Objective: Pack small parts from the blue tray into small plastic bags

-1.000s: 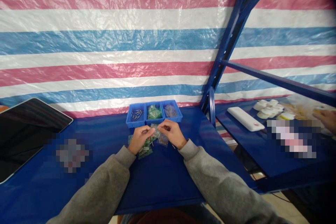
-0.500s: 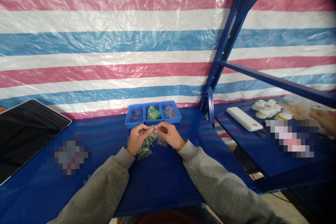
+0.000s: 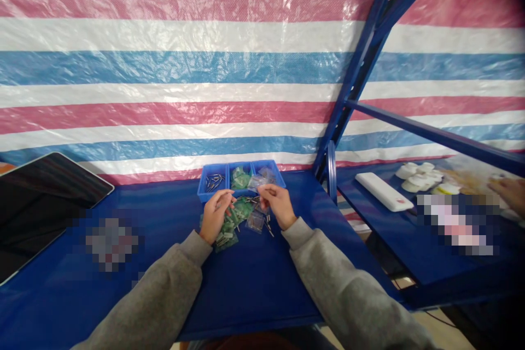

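Note:
My right hand (image 3: pixel 279 206) pinches a small clear plastic bag (image 3: pixel 255 182) in front of the blue three-part tray (image 3: pixel 211 194). To its left my left hand (image 3: pixel 216 216) is closed, thumb and forefinger close together; whatever may be between them is too small to make out. Between and below the hands lies a pile of green plastic packets (image 3: pixel 229 224). Beside it are a clear packet (image 3: pixel 256 222) and several thin metal pins (image 3: pixel 268 225). The tray holds metal pins (image 3: pixel 214 181) at left, green packets (image 3: pixel 240 179) in the middle and clear bags (image 3: pixel 268 174) at right.
A dark-screened panel (image 3: pixel 49 202) lies at the left of the blue table (image 3: pixel 254 290). A blue metal frame (image 3: pixel 348 87) rises at right. Beyond it are a white box (image 3: pixel 383 191), white round parts (image 3: pixel 418 178) and another person's hand (image 3: pixel 508 192).
My hands have come apart. The right has moved slightly right and now holds a clear bag near the tray; the pins and packets beneath show more. The view has shifted slightly.

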Available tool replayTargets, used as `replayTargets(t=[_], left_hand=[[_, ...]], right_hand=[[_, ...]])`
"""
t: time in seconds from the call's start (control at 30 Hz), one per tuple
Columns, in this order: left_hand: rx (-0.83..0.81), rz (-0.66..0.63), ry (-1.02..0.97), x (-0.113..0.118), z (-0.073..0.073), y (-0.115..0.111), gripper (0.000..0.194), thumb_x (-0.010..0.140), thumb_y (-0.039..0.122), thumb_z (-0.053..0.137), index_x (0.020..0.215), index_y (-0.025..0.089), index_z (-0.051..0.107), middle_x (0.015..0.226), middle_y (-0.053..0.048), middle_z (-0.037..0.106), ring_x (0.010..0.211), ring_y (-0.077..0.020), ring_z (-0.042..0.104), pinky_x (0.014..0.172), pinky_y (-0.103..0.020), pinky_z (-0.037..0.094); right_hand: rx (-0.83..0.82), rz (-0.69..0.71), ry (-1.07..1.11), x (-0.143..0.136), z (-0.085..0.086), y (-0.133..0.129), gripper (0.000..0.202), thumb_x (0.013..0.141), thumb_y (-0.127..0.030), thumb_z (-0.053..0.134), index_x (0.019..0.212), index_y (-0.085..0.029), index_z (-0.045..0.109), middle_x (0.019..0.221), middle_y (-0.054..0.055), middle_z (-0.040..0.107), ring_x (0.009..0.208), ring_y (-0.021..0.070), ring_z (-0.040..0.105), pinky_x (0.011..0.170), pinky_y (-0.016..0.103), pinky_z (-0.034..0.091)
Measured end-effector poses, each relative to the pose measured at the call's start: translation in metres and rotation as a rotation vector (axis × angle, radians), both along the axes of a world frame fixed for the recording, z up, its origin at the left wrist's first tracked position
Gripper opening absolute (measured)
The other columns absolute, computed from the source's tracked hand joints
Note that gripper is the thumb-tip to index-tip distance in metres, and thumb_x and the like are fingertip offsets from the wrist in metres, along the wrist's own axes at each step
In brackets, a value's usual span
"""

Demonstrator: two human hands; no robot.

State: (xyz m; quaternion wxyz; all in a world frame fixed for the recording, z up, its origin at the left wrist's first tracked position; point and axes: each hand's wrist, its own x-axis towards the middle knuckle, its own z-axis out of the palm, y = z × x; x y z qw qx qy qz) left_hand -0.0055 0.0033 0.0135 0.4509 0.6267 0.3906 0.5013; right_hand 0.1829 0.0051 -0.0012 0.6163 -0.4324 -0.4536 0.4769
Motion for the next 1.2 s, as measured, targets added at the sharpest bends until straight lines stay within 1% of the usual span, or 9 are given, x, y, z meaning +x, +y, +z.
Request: replayTargets(t=[0.1,0.2,0.27,0.37,0.43,0.53,0.7,0.83,1.2], left_hand=[[0.001,0.003,0.006,-0.001,-0.003,0.002,0.029,0.083,0.038,0.051,0.096,0.013,0.060,0.081,-0.006,0.060,0.068,-0.0138,0.055,0.050,-0.021,0.044],[0.009,0.004,0.008,-0.001,-0.003,0.003,0.027,0.083,0.036,0.052,0.092,0.013,0.061,0.079,-0.005,0.060,0.065,-0.0131,0.055,0.049,-0.021,0.043],[0.012,0.009,0.015,0.000,-0.002,0.002,0.026,0.082,0.036,0.053,0.090,0.013,0.062,0.078,-0.005,0.060,0.063,-0.0126,0.054,0.049,-0.021,0.043],[0.015,0.022,0.024,-0.001,0.000,0.001,0.026,0.081,0.036,0.054,0.088,0.012,0.063,0.076,-0.004,0.061,0.060,-0.0119,0.054,0.048,-0.021,0.042],[0.017,0.020,0.023,-0.001,-0.001,0.001,0.027,0.080,0.037,0.054,0.088,0.013,0.064,0.076,-0.004,0.061,0.059,-0.0118,0.054,0.048,-0.021,0.042],[0.017,0.004,0.030,-0.001,-0.001,0.001,0.026,0.080,0.036,0.055,0.088,0.013,0.064,0.075,-0.004,0.061,0.057,-0.0115,0.053,0.048,-0.021,0.042],[0.006,-0.011,0.040,0.000,-0.002,0.001,0.025,0.081,0.035,0.054,0.087,0.012,0.063,0.073,-0.003,0.061,0.057,-0.0112,0.053,0.048,-0.021,0.042],[-0.004,-0.027,0.040,-0.001,-0.002,0.001,0.025,0.081,0.035,0.054,0.089,0.012,0.063,0.073,-0.003,0.060,0.057,-0.0112,0.053,0.048,-0.021,0.042],[-0.004,-0.037,0.044,-0.002,-0.004,0.001,0.025,0.081,0.034,0.054,0.089,0.012,0.063,0.071,-0.003,0.059,0.057,-0.0112,0.053,0.048,-0.021,0.042]], right_hand=[[-0.008,-0.091,0.108,0.010,0.000,0.007,0.058,0.069,-0.038,0.066,0.119,-0.016,0.047,0.094,0.008,0.065,0.057,0.0141,0.063,0.051,0.028,0.052],[-0.018,-0.190,-0.027,0.019,0.005,0.007,0.069,0.070,-0.034,0.063,0.132,-0.021,0.036,0.113,0.010,0.058,0.064,0.0154,0.065,0.056,0.030,0.055],[-0.036,-0.243,-0.294,0.025,0.010,0.004,0.054,0.073,-0.034,0.056,0.125,-0.020,0.046,0.103,0.008,0.063,0.059,0.0148,0.064,0.054,0.030,0.053],[-0.069,-0.221,-0.866,0.031,0.019,-0.002,0.022,0.074,-0.034,0.055,0.082,-0.017,0.067,0.075,0.006,0.067,0.070,0.0188,0.065,0.068,0.030,0.050],[-0.151,-0.099,-1.153,0.033,0.023,-0.007,0.020,0.069,-0.036,0.061,0.068,-0.017,0.067,0.071,0.007,0.068,0.077,0.0232,0.065,0.070,0.031,0.048],[-0.266,0.072,-1.397,0.033,0.024,-0.012,0.029,0.059,-0.043,0.069,0.070,-0.016,0.068,0.075,0.011,0.068,0.079,0.0271,0.065,0.066,0.032,0.047],[-0.338,0.181,-1.404,0.025,0.018,-0.013,0.026,0.063,-0.036,0.068,0.076,-0.013,0.068,0.074,0.012,0.068,0.072,0.0224,0.066,0.060,0.026,0.047],[-0.361,0.156,-1.333,0.019,0.015,-0.012,0.019,0.068,-0.027,0.063,0.076,-0.012,0.068,0.068,0.011,0.068,0.063,0.0196,0.066,0.056,0.024,0.046],[-0.368,0.079,-1.249,0.016,0.008,-0.009,0.015,0.066,-0.023,0.061,0.073,-0.012,0.068,0.067,0.011,0.067,0.058,0.0183,0.064,0.052,0.023,0.043]])
